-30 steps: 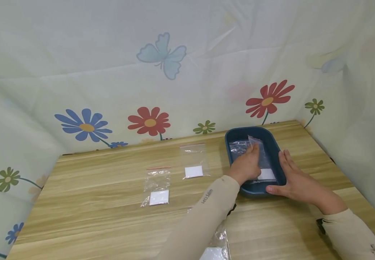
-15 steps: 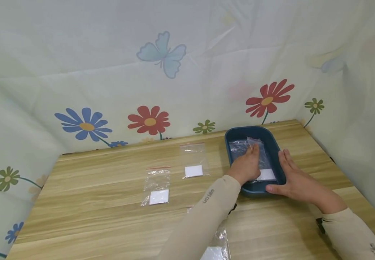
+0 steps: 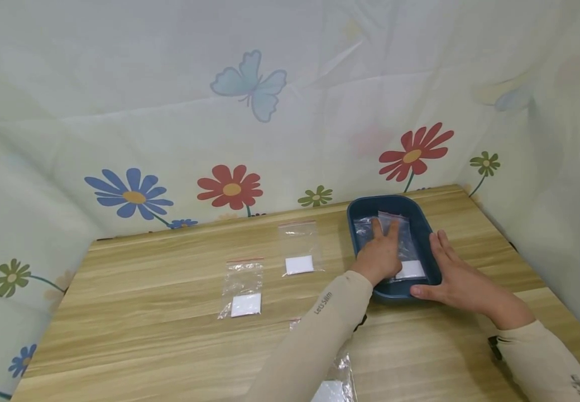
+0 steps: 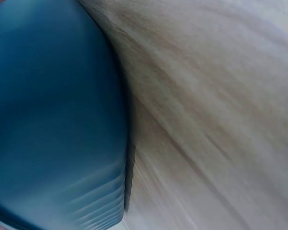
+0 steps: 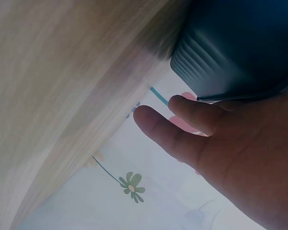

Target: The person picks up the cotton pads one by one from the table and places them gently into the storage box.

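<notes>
Two fingers: since the earlier frame they have parted into a V on my left hand [image 3: 379, 258], and the top of the right bag [image 3: 404, 240] has slid slightly left.
Left grip: wide, both fingers straight, one laid on the right bag, the other about where it meets the left bag [image 3: 363, 229]; my thumb is down near the white card [image 3: 411, 269].
Right grip: wide too, fingers stretched along the outside of the tray [image 3: 400, 294], thumb at its near edge; I have stayed in this spot.
Bags in tray: side by side on the floor of it, the left one partly under my hand; the card sits at the right bag's near end.
Tray: dark blue, at the back right of the table [image 3: 144, 312].
Bags on table: a back bag [image 3: 298, 240] and a middle bag [image 3: 241, 279] lie flat left of the tray, each with a white card; a near bag [image 3: 342, 368] is partly hidden by my left sleeve [image 3: 315, 329].
Backdrop [image 3: 144, 84]: pale cloth with flowers and a blue butterfly [image 3: 254, 86].
</notes>
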A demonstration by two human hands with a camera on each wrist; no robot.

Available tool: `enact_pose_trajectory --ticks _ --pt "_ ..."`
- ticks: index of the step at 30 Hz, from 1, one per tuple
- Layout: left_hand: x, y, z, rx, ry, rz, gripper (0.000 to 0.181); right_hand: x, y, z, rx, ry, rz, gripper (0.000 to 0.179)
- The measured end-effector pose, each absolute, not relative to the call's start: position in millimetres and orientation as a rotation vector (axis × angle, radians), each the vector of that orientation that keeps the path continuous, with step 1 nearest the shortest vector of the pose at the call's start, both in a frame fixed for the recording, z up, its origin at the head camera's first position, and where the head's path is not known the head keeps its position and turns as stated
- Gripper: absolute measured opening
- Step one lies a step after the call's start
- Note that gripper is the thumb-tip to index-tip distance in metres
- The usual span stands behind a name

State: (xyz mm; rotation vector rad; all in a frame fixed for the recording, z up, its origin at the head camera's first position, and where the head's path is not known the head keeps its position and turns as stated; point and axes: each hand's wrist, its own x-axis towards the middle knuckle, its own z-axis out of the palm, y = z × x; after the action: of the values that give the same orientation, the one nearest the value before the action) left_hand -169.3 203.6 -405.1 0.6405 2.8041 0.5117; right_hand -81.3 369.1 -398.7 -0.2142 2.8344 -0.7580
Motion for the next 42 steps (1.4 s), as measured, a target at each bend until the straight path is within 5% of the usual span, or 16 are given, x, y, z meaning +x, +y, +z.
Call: enact_pose_trajectory --ticks 23,31,42 --pt "-171 187 -396 0.771 2.764 0.628 0.095 -85 366 -404 -0.217 2.829 -0.729 0.125" --pt "-173 123 -361 1.023 2.574 0.875 0.064 -86 364 -400 -0.172 2.81 -0.727 0.127" --pt "-166 -4 -354 0.906 2.695 0.828 0.046 -83 367 -399 -0.157 2.812 -0.695 0.13"
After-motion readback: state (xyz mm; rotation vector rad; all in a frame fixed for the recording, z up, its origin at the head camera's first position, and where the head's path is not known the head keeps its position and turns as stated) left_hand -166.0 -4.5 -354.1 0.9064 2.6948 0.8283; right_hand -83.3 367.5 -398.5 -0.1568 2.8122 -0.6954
